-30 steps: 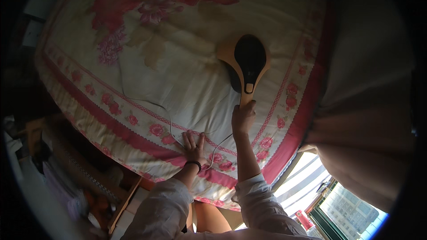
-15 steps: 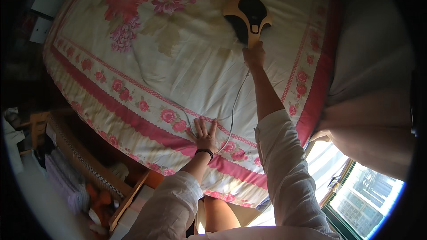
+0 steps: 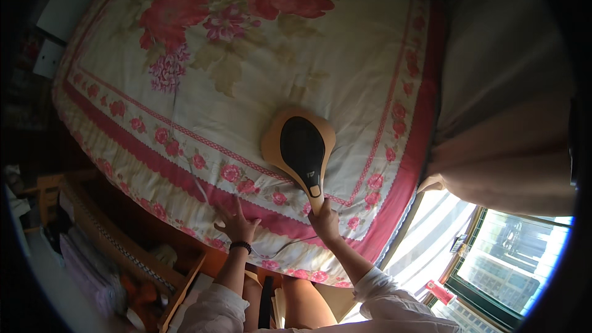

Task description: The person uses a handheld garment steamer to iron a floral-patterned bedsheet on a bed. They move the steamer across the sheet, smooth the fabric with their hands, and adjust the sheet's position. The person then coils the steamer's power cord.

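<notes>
My right hand (image 3: pixel 325 221) is closed round the handle of a handheld bed vacuum (image 3: pixel 302 148), which has a tan-gold body and a glossy black oval top. Its wide head lies on the flowered bedspread (image 3: pixel 246 120), close to the near border. To the left, my left hand (image 3: pixel 238 227) has its fingers spread over the pink band at the bedspread's near edge, holding nothing. A dark beaded bracelet circles that wrist. The vacuum's underside is hidden against the cloth.
An open drawer or box with folded cloth (image 3: pixel 92 259) and an orange-and-white soft item (image 3: pixel 140 299) stands at the lower left. A long brown curtain (image 3: pixel 493 166) hangs on the right, above a bright window (image 3: pixel 505 265). A small pink-red packet (image 3: pixel 439 291) lies near the window.
My right hand has drawn the vacuum back toward me and slightly left, from far up the bed to its near border. My left hand has shifted left and nearer the edge.
</notes>
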Motion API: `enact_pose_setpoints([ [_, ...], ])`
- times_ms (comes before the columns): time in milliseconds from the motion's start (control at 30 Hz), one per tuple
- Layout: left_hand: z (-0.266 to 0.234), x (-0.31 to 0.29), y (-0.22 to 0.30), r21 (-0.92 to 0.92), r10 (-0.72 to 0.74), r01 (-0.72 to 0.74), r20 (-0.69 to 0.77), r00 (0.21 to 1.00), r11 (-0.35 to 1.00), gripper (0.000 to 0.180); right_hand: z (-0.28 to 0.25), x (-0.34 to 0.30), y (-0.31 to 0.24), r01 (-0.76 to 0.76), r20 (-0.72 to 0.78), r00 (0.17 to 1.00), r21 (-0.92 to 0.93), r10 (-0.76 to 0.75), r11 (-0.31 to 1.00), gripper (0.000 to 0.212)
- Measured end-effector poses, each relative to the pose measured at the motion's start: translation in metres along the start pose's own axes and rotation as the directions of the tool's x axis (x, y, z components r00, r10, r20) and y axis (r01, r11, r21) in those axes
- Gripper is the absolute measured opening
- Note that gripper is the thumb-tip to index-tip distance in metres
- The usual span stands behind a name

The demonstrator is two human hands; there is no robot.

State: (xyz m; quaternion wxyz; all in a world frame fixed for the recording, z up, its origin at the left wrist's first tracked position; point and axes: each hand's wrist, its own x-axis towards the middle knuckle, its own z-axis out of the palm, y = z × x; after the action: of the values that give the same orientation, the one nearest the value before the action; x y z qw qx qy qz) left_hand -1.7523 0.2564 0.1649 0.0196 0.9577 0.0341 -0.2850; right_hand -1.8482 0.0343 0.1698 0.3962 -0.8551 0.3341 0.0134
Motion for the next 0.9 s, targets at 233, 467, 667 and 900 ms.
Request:
enact_pose_setpoints([
  [233, 0.003, 0.034, 0.025, 0.013, -0.366, 0.390, 0.374, 0.852, 0.921, 0.156, 0.043, -0.008, -0.028, -0.184, 0.136, 0.979, 0.269, 0.152, 0.945, 0.033],
  [467, 0.006, 0.046, 0.030, 0.076, -0.418, 0.430, 0.435, 0.798, 0.900, 0.160, 0.078, 0.128, -0.098, -0.123, -0.121, 0.981, 0.204, 0.150, 0.971, 0.027],
  [667, 0.018, 0.056, 0.023, 0.167, -0.366, 0.327, 0.491, 0.790, 0.930, 0.155, 0.064, 0.252, -0.169, -0.195, -0.104, 0.967, 0.285, 0.232, 0.938, 0.026],
  [900, -0.055, 0.140, 0.034, 0.038, 0.566, -0.595, 0.267, 0.780, 0.803, 0.026, 0.038, 0.417, -0.180, -0.142, -0.124, 0.981, 0.052, 0.147, 0.989, 0.037],
])
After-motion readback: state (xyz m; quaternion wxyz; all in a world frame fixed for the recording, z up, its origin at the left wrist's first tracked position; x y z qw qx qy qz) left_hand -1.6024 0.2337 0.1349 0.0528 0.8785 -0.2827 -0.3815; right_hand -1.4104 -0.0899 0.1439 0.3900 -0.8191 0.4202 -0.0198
